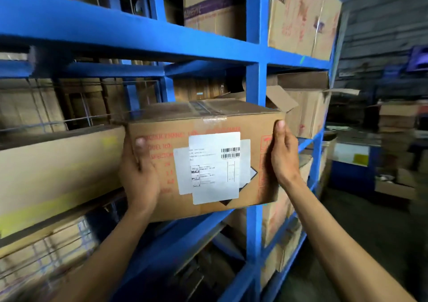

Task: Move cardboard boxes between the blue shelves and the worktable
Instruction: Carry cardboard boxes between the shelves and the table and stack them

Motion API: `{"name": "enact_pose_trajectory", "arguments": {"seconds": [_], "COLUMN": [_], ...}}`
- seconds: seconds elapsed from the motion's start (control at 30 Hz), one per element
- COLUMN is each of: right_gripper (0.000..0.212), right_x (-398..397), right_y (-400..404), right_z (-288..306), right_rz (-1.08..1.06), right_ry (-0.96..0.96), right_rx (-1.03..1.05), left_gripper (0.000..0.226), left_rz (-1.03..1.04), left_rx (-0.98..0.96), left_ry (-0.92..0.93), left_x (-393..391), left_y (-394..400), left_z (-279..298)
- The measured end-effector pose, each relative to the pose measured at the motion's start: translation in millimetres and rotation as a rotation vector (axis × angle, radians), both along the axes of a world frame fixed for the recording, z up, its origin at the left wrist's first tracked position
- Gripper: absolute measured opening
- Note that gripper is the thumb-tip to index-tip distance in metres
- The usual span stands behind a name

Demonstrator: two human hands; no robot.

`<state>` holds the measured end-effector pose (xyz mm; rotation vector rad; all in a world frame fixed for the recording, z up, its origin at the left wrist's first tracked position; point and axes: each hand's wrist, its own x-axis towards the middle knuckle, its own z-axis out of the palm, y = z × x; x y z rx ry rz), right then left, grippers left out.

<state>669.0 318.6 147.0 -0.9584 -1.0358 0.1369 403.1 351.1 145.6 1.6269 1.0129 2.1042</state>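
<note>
Head view: both hands' grip clamps the cardboard box (203, 158) (thumbs front); left hand (139, 174); right hand (283, 153).

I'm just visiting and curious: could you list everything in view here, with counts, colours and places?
Taped brown cardboard box with white barcode labels: one, held at shelf height, centre.
Blue metal shelves: one rack, several levels, left to centre.
Long brown carton with yellow print: one, shelf, left.
Open-flapped brown carton: one, shelf, right.
Other brown cartons: many, exact count unclear, upper and lower shelves.
Stacked brown boxes: blurred, far right.
Left hand: grips the box's left side.
Right hand: grips its right side.
</note>
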Motion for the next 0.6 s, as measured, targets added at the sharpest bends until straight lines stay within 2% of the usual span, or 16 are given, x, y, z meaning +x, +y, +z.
{"name": "enact_pose_trajectory", "arguments": {"seconds": [0.13,0.3,0.43,0.6], "right_gripper": [0.040,0.038,0.042,0.038], "right_x": [5.2,11.5,29.9,72.9], "right_y": [-41.8,-71.8,-99.4,-164.9], "right_z": [-5.9,-13.0,-23.0,-40.6], "right_rz": [-0.060,-0.097,-0.128,-0.202], "right_ry": [0.013,-0.045,-0.033,0.011], "right_rx": [0.008,0.037,0.041,0.013], "left_gripper": [0.068,0.074,0.063,0.046], "left_rz": [0.031,0.070,0.014,-0.104], "left_rx": [0.010,-0.013,-0.032,-0.024], "left_ry": [-0.027,-0.047,-0.024,0.024], "left_x": [10.0,13.5,33.3,97.4], "left_y": [-21.9,-48.4,-66.1,-99.3], "left_z": [-6.9,-17.3,-17.2,-18.7]}}
